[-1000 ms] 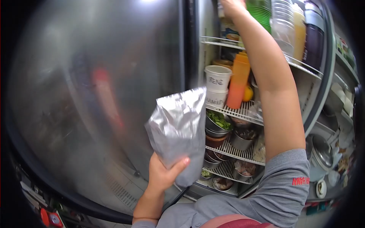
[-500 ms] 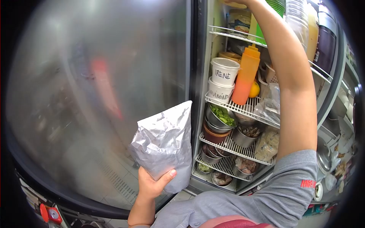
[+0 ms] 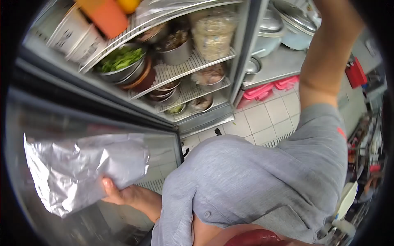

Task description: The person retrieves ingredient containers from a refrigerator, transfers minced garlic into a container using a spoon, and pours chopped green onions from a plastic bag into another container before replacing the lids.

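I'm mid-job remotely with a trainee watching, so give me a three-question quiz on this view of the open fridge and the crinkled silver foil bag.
1. Multiple choice: what grips the crinkled silver foil bag?
A) the right hand
B) the left hand
C) both hands

2. True or false: the round metal bowl of green leaves is on a lower white wire shelf than the orange plastic bottle.

3. Fill in: the two round white plastic tubs beside the orange plastic bottle bear black ____ on their sides.

Key: 1 B; 2 true; 3 handwriting.
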Tool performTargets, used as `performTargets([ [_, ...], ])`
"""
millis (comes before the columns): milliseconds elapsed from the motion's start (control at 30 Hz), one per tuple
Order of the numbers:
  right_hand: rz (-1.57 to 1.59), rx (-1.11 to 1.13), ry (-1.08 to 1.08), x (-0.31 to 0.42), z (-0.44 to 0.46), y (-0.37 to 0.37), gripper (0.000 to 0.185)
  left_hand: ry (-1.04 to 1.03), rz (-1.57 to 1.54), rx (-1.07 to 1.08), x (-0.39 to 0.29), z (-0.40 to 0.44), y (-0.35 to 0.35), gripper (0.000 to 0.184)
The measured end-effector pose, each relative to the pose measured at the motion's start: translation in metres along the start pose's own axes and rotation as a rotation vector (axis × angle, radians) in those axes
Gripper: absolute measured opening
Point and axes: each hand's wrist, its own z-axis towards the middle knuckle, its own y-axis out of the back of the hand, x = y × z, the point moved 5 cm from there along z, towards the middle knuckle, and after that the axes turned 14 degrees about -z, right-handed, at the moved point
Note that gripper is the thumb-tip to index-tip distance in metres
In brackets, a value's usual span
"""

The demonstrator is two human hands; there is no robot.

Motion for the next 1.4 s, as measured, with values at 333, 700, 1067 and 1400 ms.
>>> performTargets([
  [333, -0.534, 1.135, -0.877, -0.068, -0.431, 0.111, 0.111, 0.089, -0.122, 0.124, 0.056, 0.006, 0.016, 0.045],
  [700, -0.325, 1.578, -0.728, -0.012, -0.648, 0.098, 0.1, 0.048, -0.023, 0.155, 0.029, 0.002, 0.013, 0.054],
  [1067, -0.621, 0.962, -1.046, -0.143, -0.565, 0.029, 0.044, 0.063, 0.181, 0.03, 0.014, -0.016, 0.03, 0.075],
  [1400, -0.891, 0.929, -1.621, -0.016, -0.625, 0.103, 0.049, 0.109, -0.033, 0.093, 0.03, -0.013, 0.056, 0.068],
])
